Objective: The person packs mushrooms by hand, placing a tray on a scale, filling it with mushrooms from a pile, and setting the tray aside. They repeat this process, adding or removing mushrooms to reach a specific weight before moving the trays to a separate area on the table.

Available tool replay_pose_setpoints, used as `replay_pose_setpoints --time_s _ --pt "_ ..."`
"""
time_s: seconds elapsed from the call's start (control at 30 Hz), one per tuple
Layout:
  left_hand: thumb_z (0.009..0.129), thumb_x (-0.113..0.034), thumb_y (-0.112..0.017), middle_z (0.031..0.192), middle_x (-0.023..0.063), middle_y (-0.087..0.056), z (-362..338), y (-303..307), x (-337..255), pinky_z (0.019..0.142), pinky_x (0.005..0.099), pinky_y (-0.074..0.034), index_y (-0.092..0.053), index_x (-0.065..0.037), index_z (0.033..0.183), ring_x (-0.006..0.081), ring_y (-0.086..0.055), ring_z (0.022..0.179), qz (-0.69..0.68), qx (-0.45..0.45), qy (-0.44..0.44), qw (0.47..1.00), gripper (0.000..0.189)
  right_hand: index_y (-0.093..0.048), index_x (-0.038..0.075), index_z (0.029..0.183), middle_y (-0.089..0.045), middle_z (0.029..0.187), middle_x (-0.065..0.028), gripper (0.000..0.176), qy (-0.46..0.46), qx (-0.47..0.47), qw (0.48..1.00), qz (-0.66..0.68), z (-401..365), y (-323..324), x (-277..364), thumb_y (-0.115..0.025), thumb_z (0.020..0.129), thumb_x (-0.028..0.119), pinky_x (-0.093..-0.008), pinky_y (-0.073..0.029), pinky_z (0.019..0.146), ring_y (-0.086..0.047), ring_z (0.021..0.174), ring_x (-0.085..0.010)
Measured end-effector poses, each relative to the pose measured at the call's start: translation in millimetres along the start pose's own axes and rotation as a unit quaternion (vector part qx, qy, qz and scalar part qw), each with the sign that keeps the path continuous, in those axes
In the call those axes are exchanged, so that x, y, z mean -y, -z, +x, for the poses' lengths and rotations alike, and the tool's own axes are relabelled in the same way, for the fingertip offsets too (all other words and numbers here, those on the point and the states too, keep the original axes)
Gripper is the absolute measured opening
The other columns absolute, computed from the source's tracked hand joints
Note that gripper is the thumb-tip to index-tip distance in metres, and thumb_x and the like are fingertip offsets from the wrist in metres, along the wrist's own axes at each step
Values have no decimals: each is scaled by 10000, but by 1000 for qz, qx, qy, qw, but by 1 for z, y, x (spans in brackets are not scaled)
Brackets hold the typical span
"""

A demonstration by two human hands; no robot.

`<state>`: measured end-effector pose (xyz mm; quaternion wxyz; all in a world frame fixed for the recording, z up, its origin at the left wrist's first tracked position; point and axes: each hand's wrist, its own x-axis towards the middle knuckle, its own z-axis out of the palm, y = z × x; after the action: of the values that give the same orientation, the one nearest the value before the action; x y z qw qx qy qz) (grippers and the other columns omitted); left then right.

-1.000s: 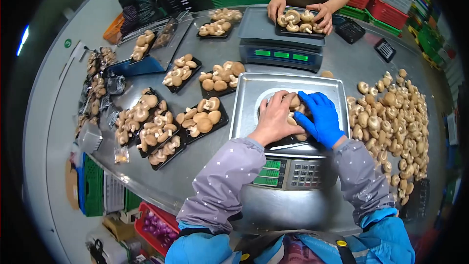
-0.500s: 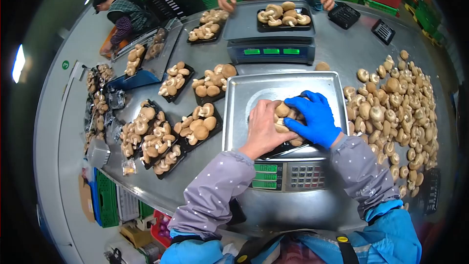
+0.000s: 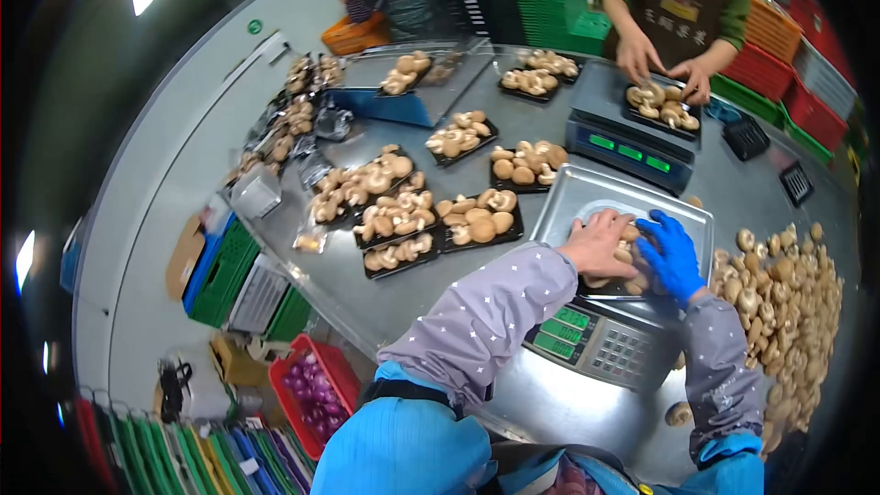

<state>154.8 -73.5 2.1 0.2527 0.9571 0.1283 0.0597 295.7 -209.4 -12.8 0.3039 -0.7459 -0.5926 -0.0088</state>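
Resting parted fingers (image 3: 605, 223) on probably light, bruisable mushrooms (image 3: 626, 253), I'd grip their tray (image 3: 600, 292) at nine and three o'clock.

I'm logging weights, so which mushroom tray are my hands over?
The tray on the near scale, under your bare left hand and gloved right hand; the other trays sit away from both.

The head view looks forward and down across the metal table (image 3: 344, 277).
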Motion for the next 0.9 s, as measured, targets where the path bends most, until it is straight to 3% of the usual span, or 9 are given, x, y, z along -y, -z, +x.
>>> replay_pose_setpoints --time_s 0.13,0.2,0.27,0.33,0.4,0.57,0.73,0.8,0.9 --pt "660 -387 -682 1261 197 -312 -40 7 -8 959 444 -277 -252 6 1298 333 -325 1185 -43 -63 38 996 864 -494 78 1177 -451 1229 -173 416 -84 -70 991 79 -14 30 9 -554 825 292 -375 -340 950 -421 1147 -317" --pt "687 -282 -674 1249 246 -318 -63 1 4 955 416 -313 -241 39 1290 331 -358 1166 -163 -132 150 966 808 -464 73 1208 -445 1236 -176 431 -132 -103 982 89 -29 28 3 -542 840 284 -369 -335 956 -415 1157 -310" --pt "720 -155 -633 1126 267 -435 -66 -12 21 812 357 -450 -251 83 1265 302 -541 959 -141 -139 192 961 707 -403 55 1248 -472 1195 -188 452 -257 -90 958 84 -49 10 -20 -505 870 281 -340 -370 918 -458 1112 -290" --pt "741 -79 -575 962 225 -535 -56 -12 29 598 321 -511 -296 93 1224 255 -614 666 -450 47 238 860 584 -385 50 1257 -486 1169 -192 459 -273 -82 949 134 -48 9 -8 -497 877 280 -326 -386 894 -480 1078 -271" --pt "744 -14 -521 885 199 -559 -52 -19 19 473 281 -498 -334 95 1180 218 -594 515 -420 -38 219 880 486 -368 44 1267 -500 1142 -197 466 -291 -78 937 180 -47 5 -2 -490 883 279 -312 -402 870 -502 1043 -251" --pt "776 92 -386 1220 171 -352 -60 -10 27 545 275 -527 -206 -28 1300 224 -531 900 -602 -69 221 764 567 -381 64 1269 -484 1165 -133 428 -292 -148 923 201 -35 6 31 -461 903 271 -297 -394 869 -477 1035 -180" --pt "787 98 -346 1242 158 -338 -91 61 84 594 296 -534 -190 -98 1321 237 -553 876 -759 -80 205 612 589 -433 111 1242 -498 1117 -55 406 -281 -129 928 208 31 8 115 -459 895 321 -225 -443 558 -507 860 -112" --pt "792 96 -352 1249 159 -333 -105 88 121 606 307 -539 -189 -100 1318 251 -556 876 -769 -114 188 601 585 -445 130 1223 -527 946 -3 400 -256 -108 934 224 64 -5 159 -428 897 361 -217 -412 525 -500 711 -81" --pt "786 110 -327 1273 169 -315 -139 143 180 603 315 -540 -183 -126 1328 279 -516 949 -769 -146 189 592 609 -392 118 1267 -535 993 -17 449 -206 -41 926 312 100 -32 204 -429 892 363 -188 -379 553 -500 709 -76"
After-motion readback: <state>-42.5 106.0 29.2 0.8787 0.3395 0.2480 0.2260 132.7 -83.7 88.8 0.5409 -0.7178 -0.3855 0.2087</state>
